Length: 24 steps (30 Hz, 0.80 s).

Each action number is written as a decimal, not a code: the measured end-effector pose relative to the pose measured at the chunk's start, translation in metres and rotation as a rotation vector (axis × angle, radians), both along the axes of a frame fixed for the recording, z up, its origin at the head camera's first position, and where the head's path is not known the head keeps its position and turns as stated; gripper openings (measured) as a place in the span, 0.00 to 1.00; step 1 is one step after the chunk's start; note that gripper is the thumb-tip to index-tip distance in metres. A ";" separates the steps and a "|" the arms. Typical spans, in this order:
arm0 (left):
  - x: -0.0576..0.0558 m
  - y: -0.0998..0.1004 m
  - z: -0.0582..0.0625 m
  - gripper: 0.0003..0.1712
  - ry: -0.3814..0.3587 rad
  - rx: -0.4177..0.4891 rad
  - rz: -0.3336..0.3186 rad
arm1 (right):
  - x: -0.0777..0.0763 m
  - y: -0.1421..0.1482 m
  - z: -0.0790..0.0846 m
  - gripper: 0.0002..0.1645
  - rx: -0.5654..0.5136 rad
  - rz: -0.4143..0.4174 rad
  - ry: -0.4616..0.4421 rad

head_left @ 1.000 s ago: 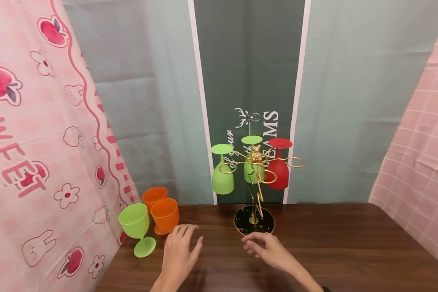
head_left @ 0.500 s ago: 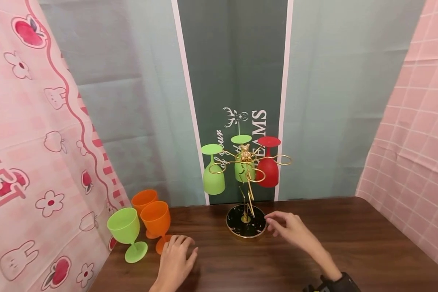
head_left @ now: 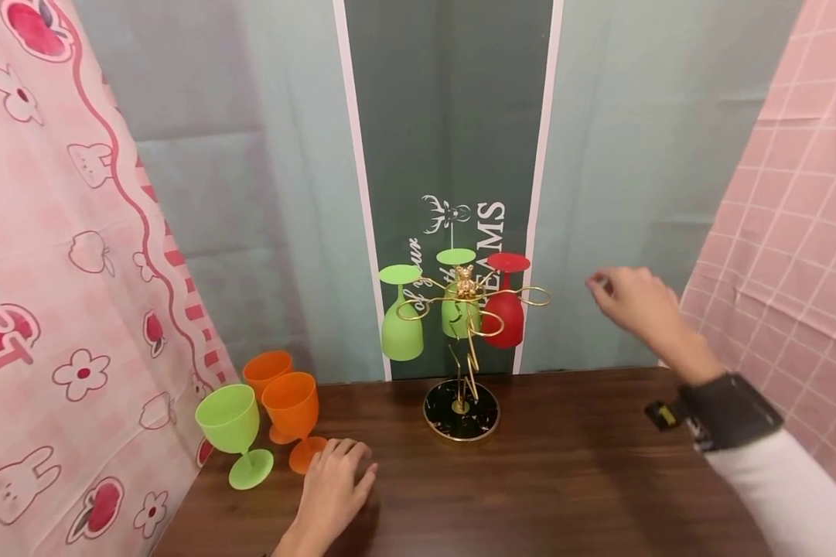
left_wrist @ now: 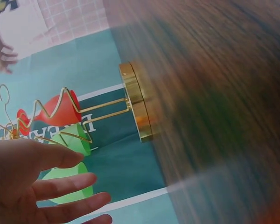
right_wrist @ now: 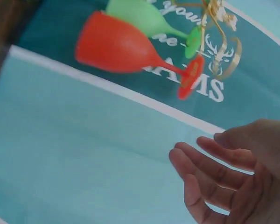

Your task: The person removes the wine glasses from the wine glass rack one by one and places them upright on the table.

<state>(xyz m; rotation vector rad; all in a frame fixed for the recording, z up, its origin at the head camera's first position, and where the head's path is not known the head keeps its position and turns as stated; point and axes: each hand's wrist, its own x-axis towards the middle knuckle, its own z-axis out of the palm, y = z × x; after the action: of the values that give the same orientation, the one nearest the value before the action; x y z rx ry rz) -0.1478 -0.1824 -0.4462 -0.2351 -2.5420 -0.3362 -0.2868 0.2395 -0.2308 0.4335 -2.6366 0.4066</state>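
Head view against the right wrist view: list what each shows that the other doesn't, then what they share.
Only the head view: the left hand, two orange goblets, the upright green goblet and the rack's black base.

Only the right wrist view: the separate fingers of the right hand up close.

Both: that hand, the upside-down red goblet, a hanging green goblet, the gold rack and the dark lettered curtain panel.

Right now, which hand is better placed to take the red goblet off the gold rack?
Probably the right hand: it is empty, raised on the same side of the gold rack as the red goblet. The left hand is low, by the front orange goblet.
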 end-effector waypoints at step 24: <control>0.011 0.002 0.013 0.11 -0.149 -0.071 -0.071 | -0.046 -0.198 0.066 0.10 0.384 0.054 -0.287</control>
<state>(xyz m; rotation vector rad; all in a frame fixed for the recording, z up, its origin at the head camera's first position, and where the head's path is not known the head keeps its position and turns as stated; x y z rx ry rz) -0.1370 -0.1807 -0.4336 -0.3398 -2.7000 -0.3017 -0.3329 0.0417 -0.1644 0.6054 -2.9962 -0.0314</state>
